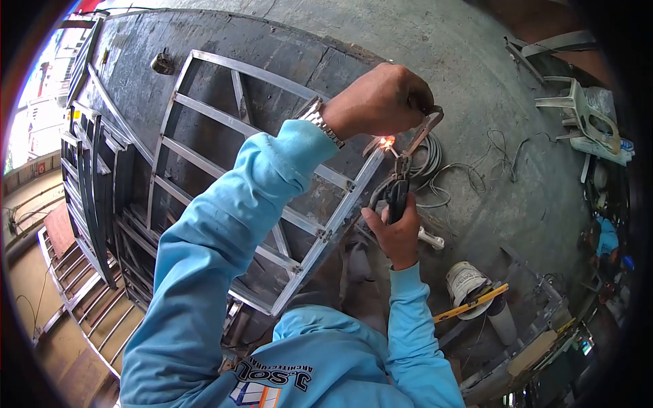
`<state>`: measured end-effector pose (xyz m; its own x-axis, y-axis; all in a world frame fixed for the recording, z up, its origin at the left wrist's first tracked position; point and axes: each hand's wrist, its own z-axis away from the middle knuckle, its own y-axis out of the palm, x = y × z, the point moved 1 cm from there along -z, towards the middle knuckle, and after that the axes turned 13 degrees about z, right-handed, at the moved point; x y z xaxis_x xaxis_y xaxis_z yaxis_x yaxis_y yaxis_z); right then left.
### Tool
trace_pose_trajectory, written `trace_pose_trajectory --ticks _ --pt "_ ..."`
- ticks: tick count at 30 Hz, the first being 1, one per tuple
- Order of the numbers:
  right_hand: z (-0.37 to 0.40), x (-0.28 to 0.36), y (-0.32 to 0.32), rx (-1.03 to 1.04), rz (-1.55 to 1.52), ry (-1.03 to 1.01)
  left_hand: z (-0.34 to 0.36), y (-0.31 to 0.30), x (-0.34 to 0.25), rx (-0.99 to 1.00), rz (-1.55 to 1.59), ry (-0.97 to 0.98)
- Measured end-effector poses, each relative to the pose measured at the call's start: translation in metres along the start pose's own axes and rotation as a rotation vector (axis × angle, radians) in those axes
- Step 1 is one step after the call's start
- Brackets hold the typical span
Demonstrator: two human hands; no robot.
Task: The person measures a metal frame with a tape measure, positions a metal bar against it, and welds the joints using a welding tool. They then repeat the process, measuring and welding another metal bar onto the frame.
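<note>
A metal frame (262,126) of shiny bars lies on the dark table (129,41). My left hand (384,98), with a wristwatch (326,122), is closed above its upper right corner, fingers round the end of a rusty metal strip (426,129). My right hand (394,234) is wrapped round a black electrode holder (398,197), just below that corner. Between the hands, a bright orange glow (387,142) shows at the end of the frame's right bar. My left fingertips are partly hidden.
Coiled cable (428,160) lies on the concrete floor (503,88). A white bucket (466,282) and a yellow level (476,302) are at lower right. Stacked metal bars (85,197) stand at left. A white plastic chair (578,109) is at right.
</note>
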<state>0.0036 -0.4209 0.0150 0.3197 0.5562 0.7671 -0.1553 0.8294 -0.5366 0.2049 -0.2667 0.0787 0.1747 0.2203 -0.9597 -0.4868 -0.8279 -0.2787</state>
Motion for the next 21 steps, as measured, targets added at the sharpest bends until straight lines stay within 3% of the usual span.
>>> trace_pose_trajectory --ticks 10,15,21 --pt "-0.0033 0.0061 0.0043 0.006 -0.036 -0.018 0.0007 0.0008 0.0017 -0.004 0.013 0.005" --pt "-0.0053 0.0061 0.0079 -0.122 -0.152 -0.011 0.0009 0.0009 0.004 0.003 0.025 0.001" --pt "-0.0067 -0.0006 0.0043 -0.072 -0.023 -0.005 0.0008 0.0006 0.0017 -0.021 0.038 0.029"
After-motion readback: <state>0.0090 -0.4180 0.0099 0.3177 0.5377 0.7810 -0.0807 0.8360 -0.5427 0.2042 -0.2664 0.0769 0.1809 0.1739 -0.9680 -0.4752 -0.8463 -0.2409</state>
